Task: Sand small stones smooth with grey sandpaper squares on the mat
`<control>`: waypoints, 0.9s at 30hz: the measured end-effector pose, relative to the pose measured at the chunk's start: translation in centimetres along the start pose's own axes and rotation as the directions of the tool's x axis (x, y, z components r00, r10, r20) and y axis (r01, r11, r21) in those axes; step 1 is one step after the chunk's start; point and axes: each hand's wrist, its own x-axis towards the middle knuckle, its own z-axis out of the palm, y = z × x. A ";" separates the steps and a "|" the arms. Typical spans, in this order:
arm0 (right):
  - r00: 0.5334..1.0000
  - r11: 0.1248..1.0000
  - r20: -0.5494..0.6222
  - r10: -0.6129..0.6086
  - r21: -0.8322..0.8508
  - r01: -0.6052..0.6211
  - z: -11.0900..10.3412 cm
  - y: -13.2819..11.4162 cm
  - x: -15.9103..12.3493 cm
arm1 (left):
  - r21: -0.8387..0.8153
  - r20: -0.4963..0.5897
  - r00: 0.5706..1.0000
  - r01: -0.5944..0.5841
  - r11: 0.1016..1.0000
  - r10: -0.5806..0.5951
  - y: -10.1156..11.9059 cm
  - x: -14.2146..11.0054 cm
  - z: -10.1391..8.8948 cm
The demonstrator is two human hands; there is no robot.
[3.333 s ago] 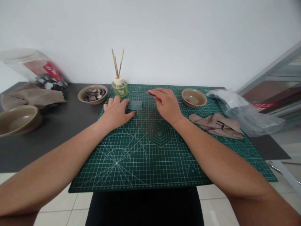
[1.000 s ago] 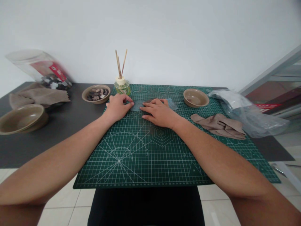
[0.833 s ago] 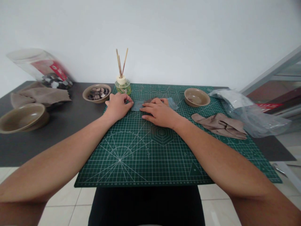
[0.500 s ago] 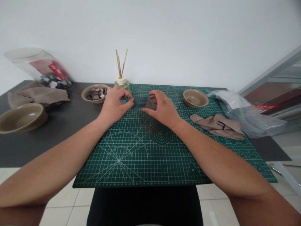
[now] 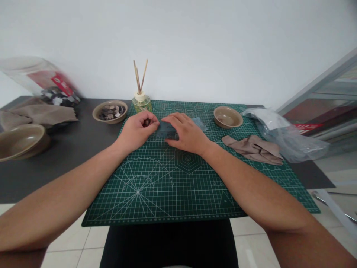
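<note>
A bluish, see-through plastic sheet [image 5: 166, 129] lies on the green cutting mat [image 5: 156, 201], between and partly under my hands. Thumb and forefinger of my left hand [image 5: 138, 129] pinch together at its left edge. My right hand [image 5: 186, 133] arches over the sheet, thumb apart from the fingers, fingertips near the sheet's far and near edges. Its right end sticks out beyond the right knuckles. A dark flat piece shows a little beneath the right palm; the rest is hidden.
Behind my left hand stands a reed diffuser [image 5: 142, 101]. A bowl of dark and pale pieces [image 5: 110, 112] is left of it, another bowl [image 5: 228, 117] right. A brown cloth [image 5: 253, 149], clear plastic bag [image 5: 287, 134], tipped jar [image 5: 41, 76] and stacked bowls [image 5: 22, 141] flank the mat.
Earlier my right hand pinched a small flat piece, then lay flat over the spread sheet. Now it arches with thumb apart, shifted left, and the grey-brown piece is mostly covered.
</note>
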 end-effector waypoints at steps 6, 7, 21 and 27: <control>0.996 0.996 -0.034 -0.086 0.004 0.086 0.3 0.0 0.1 | -0.179 0.039 0.997 0.073 0.981 -0.068 -0.8 0.0 0.5; 0.995 0.995 -0.033 -0.096 0.011 0.097 0.3 0.0 0.1 | -0.202 0.043 0.997 0.078 0.976 -0.071 -0.8 0.0 0.6; 0.982 0.970 -0.185 -0.035 0.230 0.078 -0.2 0.3 0.0 | -0.542 0.164 0.984 0.152 0.826 -0.074 -1.2 0.2 0.8; 0.969 0.967 -0.205 0.141 0.238 -0.090 -0.3 0.6 0.1 | -0.417 0.149 0.988 0.096 0.904 -0.036 -0.5 -0.1 0.9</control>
